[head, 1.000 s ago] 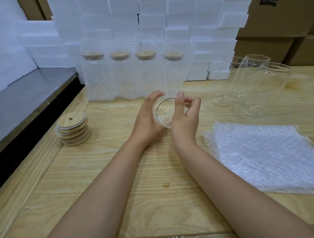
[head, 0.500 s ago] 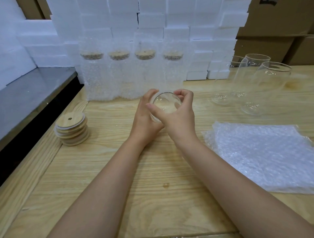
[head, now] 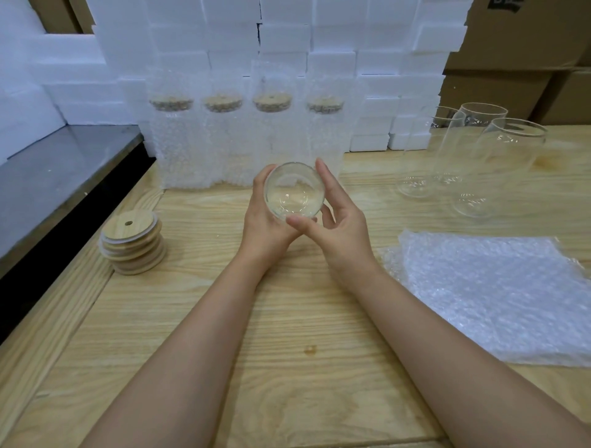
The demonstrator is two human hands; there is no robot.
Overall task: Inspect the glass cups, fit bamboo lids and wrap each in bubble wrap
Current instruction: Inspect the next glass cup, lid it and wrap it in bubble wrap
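No words, numbers or brands can be read. A dark printed mark (head: 502, 4) on the cardboard box (head: 518, 35) beyond the bench's (head: 287, 319) far right corner is cut off and illegible.

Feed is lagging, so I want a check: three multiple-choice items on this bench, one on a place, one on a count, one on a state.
1. Where is the stack of bamboo lids? A) left side of the table B) its right side C) in a hand
2. How many wrapped cups stand at the back? A) two B) four C) six
3. The glass cup being held is: A) lidded B) wrapped C) bare
Answers: 1 A, it sits left of the left hand. 2 B, four lids show in a row. 3 C, left hand and right hand grip clear glass.
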